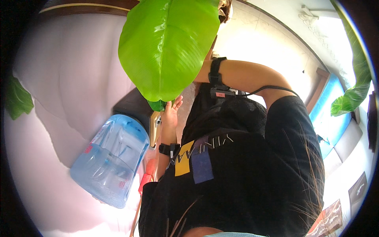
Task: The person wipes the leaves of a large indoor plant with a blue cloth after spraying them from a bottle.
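My left hand [171, 114] is raised at the centre, its fingertips at the edge of a small dark green leaf [156, 105]. Some fingers are spread apart; whether the others pinch that leaf is unclear. A large, glossy bright green leaf [168, 50] fills the upper middle, just above this hand. Behind it disappears my right forearm [245, 72], which wears a black strap, so my right hand is out of view. My left wrist wears a black band [169, 149].
A blue plastic water bottle [109, 160], partly filled, stands at the left on a dark dispenser [133, 109], beside a pale wall [74, 59]. A red object [146, 179] is near my left forearm. Another long leaf [355, 68] hangs at the far right, near a blue-covered seat [334, 118].
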Action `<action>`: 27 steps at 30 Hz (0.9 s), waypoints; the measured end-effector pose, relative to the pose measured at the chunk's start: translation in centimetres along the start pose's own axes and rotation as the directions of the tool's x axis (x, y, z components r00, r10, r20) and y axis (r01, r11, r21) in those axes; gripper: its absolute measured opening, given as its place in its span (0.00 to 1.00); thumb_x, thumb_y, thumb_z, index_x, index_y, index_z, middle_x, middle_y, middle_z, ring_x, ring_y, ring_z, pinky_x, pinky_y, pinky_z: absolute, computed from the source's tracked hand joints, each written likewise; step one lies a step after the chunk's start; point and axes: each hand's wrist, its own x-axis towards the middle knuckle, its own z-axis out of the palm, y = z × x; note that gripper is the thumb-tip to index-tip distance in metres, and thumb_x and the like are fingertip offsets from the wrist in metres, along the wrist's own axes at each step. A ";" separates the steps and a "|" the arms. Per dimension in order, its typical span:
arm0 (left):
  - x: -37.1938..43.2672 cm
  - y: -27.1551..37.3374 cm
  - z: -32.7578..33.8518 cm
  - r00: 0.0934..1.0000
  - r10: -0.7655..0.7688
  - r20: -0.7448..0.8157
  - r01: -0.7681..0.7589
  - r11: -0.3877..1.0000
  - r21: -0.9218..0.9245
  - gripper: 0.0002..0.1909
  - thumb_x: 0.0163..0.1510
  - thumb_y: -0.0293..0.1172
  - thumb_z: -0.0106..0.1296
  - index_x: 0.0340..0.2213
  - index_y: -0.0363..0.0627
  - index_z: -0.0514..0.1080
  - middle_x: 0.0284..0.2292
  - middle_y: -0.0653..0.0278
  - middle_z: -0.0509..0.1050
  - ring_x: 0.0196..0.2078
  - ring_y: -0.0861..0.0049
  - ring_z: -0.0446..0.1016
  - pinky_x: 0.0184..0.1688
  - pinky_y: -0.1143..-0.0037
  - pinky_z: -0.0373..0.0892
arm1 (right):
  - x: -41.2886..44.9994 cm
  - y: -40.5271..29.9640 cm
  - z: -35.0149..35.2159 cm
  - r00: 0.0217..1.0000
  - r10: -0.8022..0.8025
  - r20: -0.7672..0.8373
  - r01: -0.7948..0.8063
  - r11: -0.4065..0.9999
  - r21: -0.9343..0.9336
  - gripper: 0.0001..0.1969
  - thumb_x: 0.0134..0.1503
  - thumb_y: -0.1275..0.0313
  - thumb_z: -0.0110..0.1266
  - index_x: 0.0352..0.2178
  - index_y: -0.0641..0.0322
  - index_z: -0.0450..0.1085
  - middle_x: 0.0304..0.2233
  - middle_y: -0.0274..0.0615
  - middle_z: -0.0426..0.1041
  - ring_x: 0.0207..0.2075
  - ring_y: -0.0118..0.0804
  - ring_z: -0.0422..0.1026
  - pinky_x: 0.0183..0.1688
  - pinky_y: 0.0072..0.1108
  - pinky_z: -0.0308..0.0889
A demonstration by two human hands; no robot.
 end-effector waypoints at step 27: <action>-8.1 10.5 6.3 0.966 0.136 -0.221 -0.147 0.989 -0.032 0.17 0.58 0.35 0.43 0.44 0.35 0.62 0.39 0.45 0.71 0.40 0.59 0.74 0.42 0.66 0.69 | 0.9 -5.7 -7.8 0.998 0.043 0.044 -0.050 0.982 0.182 0.24 0.44 0.76 0.52 0.46 0.52 0.64 0.47 0.48 0.64 0.51 0.47 0.62 0.50 0.32 0.62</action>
